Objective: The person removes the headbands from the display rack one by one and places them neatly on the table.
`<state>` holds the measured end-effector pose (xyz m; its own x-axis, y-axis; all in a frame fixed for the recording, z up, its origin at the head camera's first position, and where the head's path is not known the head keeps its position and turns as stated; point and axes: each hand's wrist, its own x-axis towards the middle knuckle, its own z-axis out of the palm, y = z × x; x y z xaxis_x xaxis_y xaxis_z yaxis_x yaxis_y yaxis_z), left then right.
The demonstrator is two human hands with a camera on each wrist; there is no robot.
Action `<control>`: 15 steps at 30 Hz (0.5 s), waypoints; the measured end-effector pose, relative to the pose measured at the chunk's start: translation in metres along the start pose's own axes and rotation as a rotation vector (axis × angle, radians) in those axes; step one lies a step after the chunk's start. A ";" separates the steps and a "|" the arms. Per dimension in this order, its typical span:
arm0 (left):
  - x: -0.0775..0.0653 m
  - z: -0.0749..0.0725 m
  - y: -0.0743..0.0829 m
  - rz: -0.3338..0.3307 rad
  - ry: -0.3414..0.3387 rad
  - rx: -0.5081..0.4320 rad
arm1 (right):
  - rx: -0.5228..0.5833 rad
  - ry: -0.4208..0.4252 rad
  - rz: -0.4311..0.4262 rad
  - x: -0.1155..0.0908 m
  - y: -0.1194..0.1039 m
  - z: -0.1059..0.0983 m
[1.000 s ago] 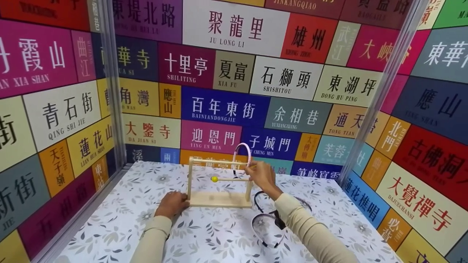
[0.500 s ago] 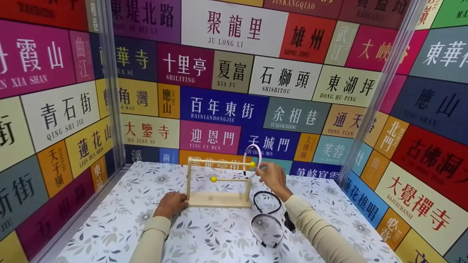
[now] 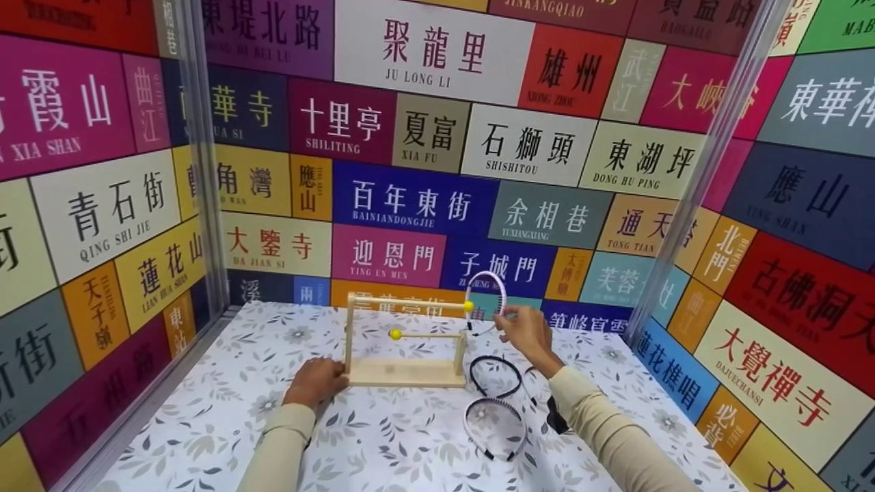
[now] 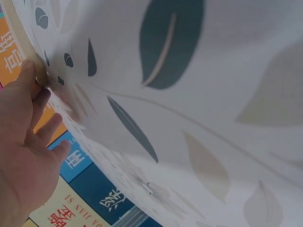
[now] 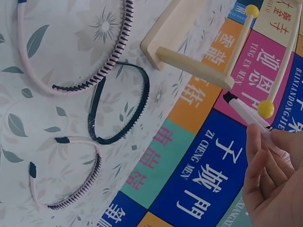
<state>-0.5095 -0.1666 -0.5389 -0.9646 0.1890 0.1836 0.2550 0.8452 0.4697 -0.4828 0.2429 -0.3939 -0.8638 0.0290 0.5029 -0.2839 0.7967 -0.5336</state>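
Observation:
My right hand pinches a pale pink toothed headband upright at the right end of a wooden stand. The headband's left side overlaps the yellow ball tipping the stand's upper rod. A lower rod points the other way and ends in a second yellow ball. In the right wrist view, thumb and fingers close on the headband, its dark tip near the ball. My left hand grips the left end of the stand's base; the left wrist view shows its fingertips at the wood.
On the floral tablecloth right of the stand lie a black headband and a pink headband. Another pink headband, mostly behind my right forearm in the head view, shows in the right wrist view. Sign-covered walls surround the table.
My right hand has moved right, carrying the pink headband from partway along the upper rod to its yellow-ball end. My left hand stays at the stand's base.

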 end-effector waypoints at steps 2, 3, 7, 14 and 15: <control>0.000 -0.001 0.001 -0.006 -0.004 -0.002 | -0.001 0.004 0.005 -0.001 0.003 -0.002; 0.000 -0.001 0.001 -0.015 -0.012 -0.005 | -0.003 0.003 0.012 -0.001 0.005 -0.003; 0.001 -0.001 0.001 -0.053 -0.041 -0.016 | -0.009 0.004 0.026 -0.004 0.013 -0.006; 0.002 0.002 -0.002 -0.019 -0.001 -0.008 | 0.005 -0.030 0.051 -0.012 0.028 -0.015; 0.002 0.002 -0.002 -0.017 0.003 -0.009 | 0.008 -0.038 0.065 -0.013 0.030 -0.017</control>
<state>-0.5118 -0.1669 -0.5413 -0.9687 0.1729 0.1782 0.2390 0.8439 0.4803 -0.4726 0.2769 -0.4049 -0.8958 0.0574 0.4408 -0.2298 0.7891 -0.5697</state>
